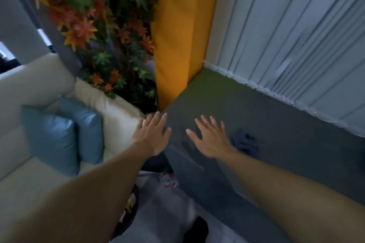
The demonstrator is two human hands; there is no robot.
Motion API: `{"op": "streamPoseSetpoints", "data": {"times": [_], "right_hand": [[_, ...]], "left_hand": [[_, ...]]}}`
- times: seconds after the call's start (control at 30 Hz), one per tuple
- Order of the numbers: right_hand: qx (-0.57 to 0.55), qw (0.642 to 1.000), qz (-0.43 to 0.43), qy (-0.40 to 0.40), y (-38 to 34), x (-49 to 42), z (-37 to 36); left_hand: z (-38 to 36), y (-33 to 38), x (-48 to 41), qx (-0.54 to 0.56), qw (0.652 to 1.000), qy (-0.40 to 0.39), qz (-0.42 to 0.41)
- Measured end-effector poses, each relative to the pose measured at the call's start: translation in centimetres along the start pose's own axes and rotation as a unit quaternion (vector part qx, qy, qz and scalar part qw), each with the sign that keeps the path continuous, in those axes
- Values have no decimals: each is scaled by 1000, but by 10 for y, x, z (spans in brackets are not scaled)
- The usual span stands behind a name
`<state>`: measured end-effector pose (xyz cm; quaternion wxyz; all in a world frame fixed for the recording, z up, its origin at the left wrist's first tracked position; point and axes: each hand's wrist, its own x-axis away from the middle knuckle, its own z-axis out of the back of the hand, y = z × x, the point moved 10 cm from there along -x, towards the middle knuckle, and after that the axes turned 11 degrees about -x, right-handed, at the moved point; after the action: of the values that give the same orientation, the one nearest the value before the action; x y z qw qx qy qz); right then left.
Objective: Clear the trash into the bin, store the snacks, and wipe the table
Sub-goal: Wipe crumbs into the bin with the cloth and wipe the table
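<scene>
Left hand [152, 136], right hand [209, 140]: each grip wide, fingers spread; two blue cushions [49, 138]; one dark cloth [245, 141].

The left forearm [88, 193] and the right forearm [286, 193] are bare and reach forward from the lower corners of the view, drawing closer toward the wrists. The left grip [153, 137] is flat and palm down, fingers [158, 119] straight and slightly spread, holding nothing. The right grip [211, 140] is also palm down and holds nothing, with its thumb [192, 133] pointing toward the left grip. The grips are near but apart.
</scene>
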<state>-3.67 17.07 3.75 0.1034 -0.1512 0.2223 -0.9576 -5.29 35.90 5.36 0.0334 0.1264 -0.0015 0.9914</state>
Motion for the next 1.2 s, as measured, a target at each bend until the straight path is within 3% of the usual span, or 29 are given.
{"op": "streamPoseSetpoints", "data": {"times": [0.33,0.67,0.93,1.1,1.2], "right_hand": [[-22,997,-76,11,127,-25,37],[1,989,-142,-32,220,-4,-11],[-103,988,-75,85,218,-65,14],[-185,960,-77,196,203,-132,47],[-182,965,-60,181,193,-166,40]], "left_hand": [[1,106,-83,7,998,-35,-60],[-24,127,-146,8,995,-63,-73],[-39,116,-207,4,991,-89,-97],[-47,95,-247,5,992,-90,-87],[-54,81,-270,1,993,-80,-84]]}}
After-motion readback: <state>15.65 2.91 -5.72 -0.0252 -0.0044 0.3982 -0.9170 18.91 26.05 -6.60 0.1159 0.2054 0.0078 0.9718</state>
